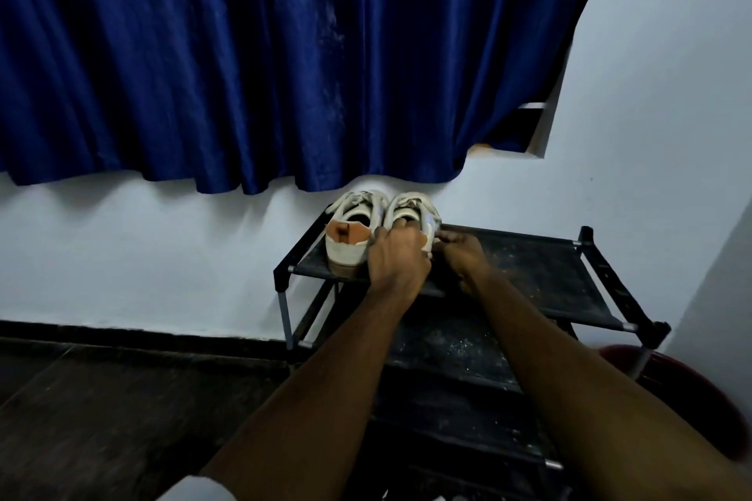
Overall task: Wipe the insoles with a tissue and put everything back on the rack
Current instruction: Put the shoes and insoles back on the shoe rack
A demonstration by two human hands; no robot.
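Two white sneakers stand side by side, toes to the wall, at the left end of the black rack's top shelf [541, 268]. The left sneaker [350, 232] shows a brown heel tab. My left hand [396, 256] grips the heel of the right sneaker [411, 207], fingers curled into its opening. My right hand [462, 256] touches that sneaker's right side with curled fingers, low against the shelf. The insoles and a tissue are not visible.
A blue curtain [244, 53] hangs just above the sneakers. White walls close in behind and on the right. The rack's lower shelf [443, 342] is dusty. A red round object [700, 399] sits on the dark floor right of the rack.
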